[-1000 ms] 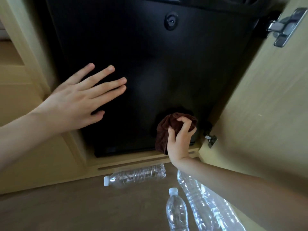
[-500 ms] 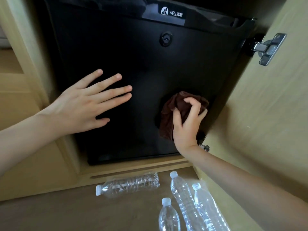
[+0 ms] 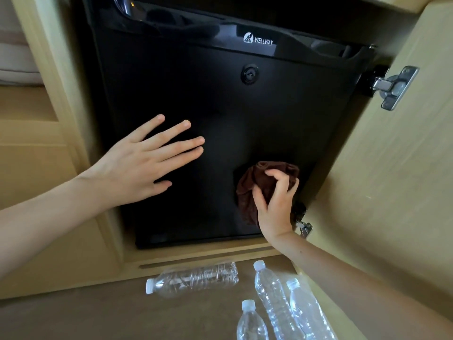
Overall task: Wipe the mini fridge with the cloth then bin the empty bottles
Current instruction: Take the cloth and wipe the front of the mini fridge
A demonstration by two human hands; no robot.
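Right hand [image 3: 274, 200] bunches the dark-brown cloth [image 3: 259, 182] against the black mini fridge door [image 3: 245, 114], lower right; unwiped door lies up and leftward. Left hand [image 3: 142, 165] rests flat, fingers spread. Four clear plastic bottles [image 3: 196, 278] lie on the floor below.

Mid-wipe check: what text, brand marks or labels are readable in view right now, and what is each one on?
"WELLWAY", white letters beside a small white logo, on the glossy top strip of the mini fridge.
The four bottles on the floor show no readable label.
No text shows on the cloth, the lock or the hinge.
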